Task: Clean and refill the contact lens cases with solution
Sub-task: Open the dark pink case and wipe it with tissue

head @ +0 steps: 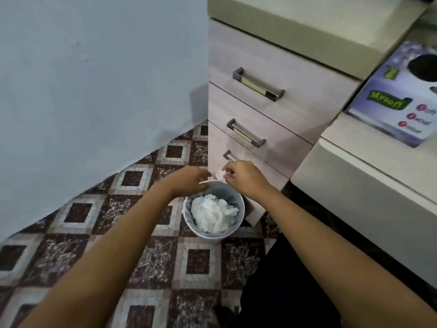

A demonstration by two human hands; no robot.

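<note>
Contact lens cases do not show anywhere in this view, and neither does a bottle of solution, so I cannot say where they stand. What I hold is waste. My right hand (246,177) pinches one crumpled tissue wad (221,175) with fingers curled close. My left hand (189,178) has its fingers drawn narrow on one thin pale sliver (205,182) that I cannot identify. Both hands hang just above the far rim of the waste bin (241,205), which stands on the tiled floor (132,178) against the lowest front of the drawer unit (283,107).

I judge the wiping finished or nearly so, this being the discard of the used tissue. The refill looks to be left, since nothing here shows it done.

Counted: two hands, one bin and one wad in my fingers. A heap of white tissues (212,214) in the bin is too tangled to count. There are three drawer handles, the lowest partly hidden behind my hand. One tissue box (402,100) sits near the left edge of the cream worktop (369,162).
</note>
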